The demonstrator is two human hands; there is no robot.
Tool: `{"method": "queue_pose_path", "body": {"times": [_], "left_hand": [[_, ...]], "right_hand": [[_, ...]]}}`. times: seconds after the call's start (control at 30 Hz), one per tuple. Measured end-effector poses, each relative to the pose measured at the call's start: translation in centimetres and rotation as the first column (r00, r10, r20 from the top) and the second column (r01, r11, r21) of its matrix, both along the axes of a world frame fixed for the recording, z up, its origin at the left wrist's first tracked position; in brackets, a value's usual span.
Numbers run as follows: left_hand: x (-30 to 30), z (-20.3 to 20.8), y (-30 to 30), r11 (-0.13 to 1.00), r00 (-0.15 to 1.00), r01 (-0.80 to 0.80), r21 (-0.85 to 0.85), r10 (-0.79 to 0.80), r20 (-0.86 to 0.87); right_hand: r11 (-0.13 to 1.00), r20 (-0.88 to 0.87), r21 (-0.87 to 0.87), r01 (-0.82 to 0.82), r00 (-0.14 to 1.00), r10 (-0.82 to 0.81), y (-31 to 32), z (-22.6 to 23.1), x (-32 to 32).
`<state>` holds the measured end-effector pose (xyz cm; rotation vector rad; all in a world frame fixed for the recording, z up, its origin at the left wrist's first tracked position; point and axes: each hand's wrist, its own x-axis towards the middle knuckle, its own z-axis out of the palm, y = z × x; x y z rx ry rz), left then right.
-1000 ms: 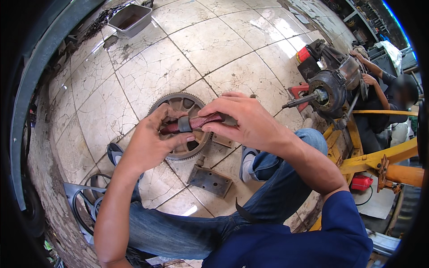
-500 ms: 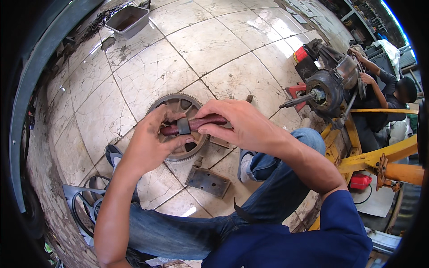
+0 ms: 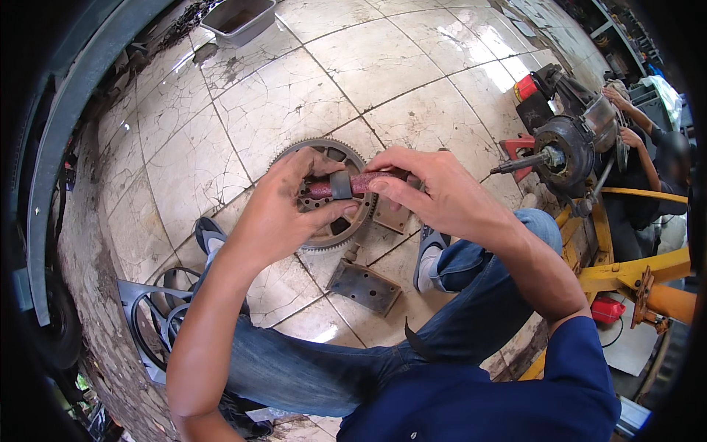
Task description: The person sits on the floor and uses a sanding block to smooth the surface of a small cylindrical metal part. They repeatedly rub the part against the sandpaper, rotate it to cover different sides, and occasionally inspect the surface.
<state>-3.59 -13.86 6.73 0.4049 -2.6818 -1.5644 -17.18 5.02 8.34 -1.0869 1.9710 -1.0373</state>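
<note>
My left hand (image 3: 291, 195) pinches a short grey metal ring (image 3: 340, 186) between thumb and fingers. A rolled dark red abrasive sheet, like sandpaper (image 3: 361, 183), runs through the ring and sticks out on both sides. My right hand (image 3: 442, 188) grips the roll just right of the ring, thumb below and fingers above. Its right end is partly hidden by that hand. Beneath both hands a toothed flywheel (image 3: 333, 242) lies flat on the tiles, partly covered by them.
A drilled metal block (image 3: 363, 287) lies between my feet, with another metal piece (image 3: 392, 216) beside the flywheel. At far left stands a grey tub (image 3: 243, 31). A hub assembly (image 3: 556, 151), yellow frame (image 3: 626, 271) and another person (image 3: 652, 158) are at right.
The whole view has shifted, so the scene sits farther right and higher. Both hands keep the ring and the roll; the roll now lies more level, its right end more covered.
</note>
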Motion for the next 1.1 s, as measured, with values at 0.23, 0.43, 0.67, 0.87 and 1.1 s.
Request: {"method": "queue_pose_path", "body": {"times": [0.23, 0.43, 0.67, 0.87, 1.1], "left_hand": [[0.0, 0.2, 0.0, 1.000, 1.000, -0.013, 0.016, 0.013, -0.008], [-0.1, 0.6, 0.2, 0.999, 1.000, -0.030, 0.038, 0.030, -0.002], [0.0, 0.5, 0.1, 0.999, 0.999, -0.043, 0.018, 0.043, 0.021], [-0.1, 0.2, 0.1, 1.000, 0.999, -0.013, -0.013, 0.012, -0.031], [0.0, -0.2, -0.1, 1.000, 0.997, -0.025, -0.009, 0.024, -0.067]], "right_hand": [[0.983, -0.198, -0.146, -0.108, 0.977, 0.078, 0.1, -0.8, -0.6], [0.969, -0.211, -0.242, -0.056, 0.978, 0.004, 0.1, -0.9, -0.2], [0.976, -0.291, -0.170, -0.135, 0.953, 0.081, 0.2, -0.9, -1.0], [0.993, -0.291, -0.058, -0.103, 0.953, 0.082, 0.5, -0.6, -1.1], [0.984, -0.272, -0.164, -0.070, 0.962, 0.023, 0.4, -1.2, -0.9]]}}
